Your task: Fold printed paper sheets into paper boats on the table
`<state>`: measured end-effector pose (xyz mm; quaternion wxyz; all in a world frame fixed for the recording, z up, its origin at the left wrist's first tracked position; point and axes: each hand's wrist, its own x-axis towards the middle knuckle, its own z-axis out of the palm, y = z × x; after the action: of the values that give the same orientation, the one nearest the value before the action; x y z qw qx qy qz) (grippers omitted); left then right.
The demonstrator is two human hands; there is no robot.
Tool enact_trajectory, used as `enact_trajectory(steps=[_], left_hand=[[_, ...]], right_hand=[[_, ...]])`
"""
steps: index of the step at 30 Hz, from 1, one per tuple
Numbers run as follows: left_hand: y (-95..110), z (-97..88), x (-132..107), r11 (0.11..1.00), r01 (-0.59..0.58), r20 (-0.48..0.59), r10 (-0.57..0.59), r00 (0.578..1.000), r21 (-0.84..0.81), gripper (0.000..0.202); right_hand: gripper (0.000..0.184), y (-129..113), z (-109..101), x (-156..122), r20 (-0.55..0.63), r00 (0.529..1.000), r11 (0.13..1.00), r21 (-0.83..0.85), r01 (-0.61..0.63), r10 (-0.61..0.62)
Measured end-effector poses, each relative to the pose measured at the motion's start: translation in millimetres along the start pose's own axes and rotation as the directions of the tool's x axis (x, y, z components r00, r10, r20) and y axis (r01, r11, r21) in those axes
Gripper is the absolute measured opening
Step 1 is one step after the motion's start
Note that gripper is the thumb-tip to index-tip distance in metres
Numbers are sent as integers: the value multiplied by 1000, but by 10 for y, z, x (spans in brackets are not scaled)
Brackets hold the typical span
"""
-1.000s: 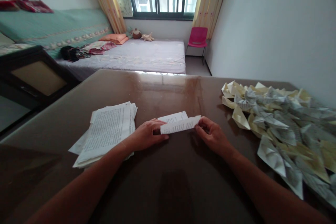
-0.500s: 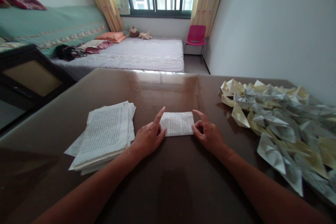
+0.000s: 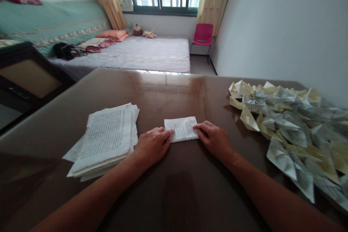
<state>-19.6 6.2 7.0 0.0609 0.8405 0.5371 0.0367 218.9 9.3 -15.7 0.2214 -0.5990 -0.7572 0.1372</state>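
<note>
A small folded sheet of printed paper (image 3: 183,129) lies on the brown table between my hands. My left hand (image 3: 153,145) is at its left edge, with the index fingertip on top of the paper and the fingers curled together. At the right edge, my right hand (image 3: 216,139) pinches the sheet, its index finger over the paper and the thumb low beside it. A stack of loose printed sheets (image 3: 107,134) is just left of my left forearm. Many folded paper boats (image 3: 282,116) are heaped to the right.
The glossy brown table (image 3: 174,90) reaches toward a bed (image 3: 152,52) under the window. A pink chair (image 3: 202,34) stands by the right wall. On the left is a dark cabinet (image 3: 29,76).
My raised index fingers have come down onto the folded paper. The paper has shifted slightly left and turned a little. The view has tilted down slightly.
</note>
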Motion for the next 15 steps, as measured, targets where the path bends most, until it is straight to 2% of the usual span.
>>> enact_trajectory(steps=[7,10,13,15], left_hand=[[-6,22,20,994,-20,-27,23,999,103,33],[42,7,22,980,-49,-109,71,992,190,33],[147,46,0,955,-228,-190,264,946,192,35],[225,109,-25,927,-349,-163,369,915,136,39]], right_hand=[[20,-14,20,7,-12,1000,999,-49,-16,15],[20,-30,19,4,-19,999,997,-69,-29,27],[19,-51,16,1,-27,999,997,-78,-27,25],[19,-63,18,1,-38,999,997,-77,-23,21]])
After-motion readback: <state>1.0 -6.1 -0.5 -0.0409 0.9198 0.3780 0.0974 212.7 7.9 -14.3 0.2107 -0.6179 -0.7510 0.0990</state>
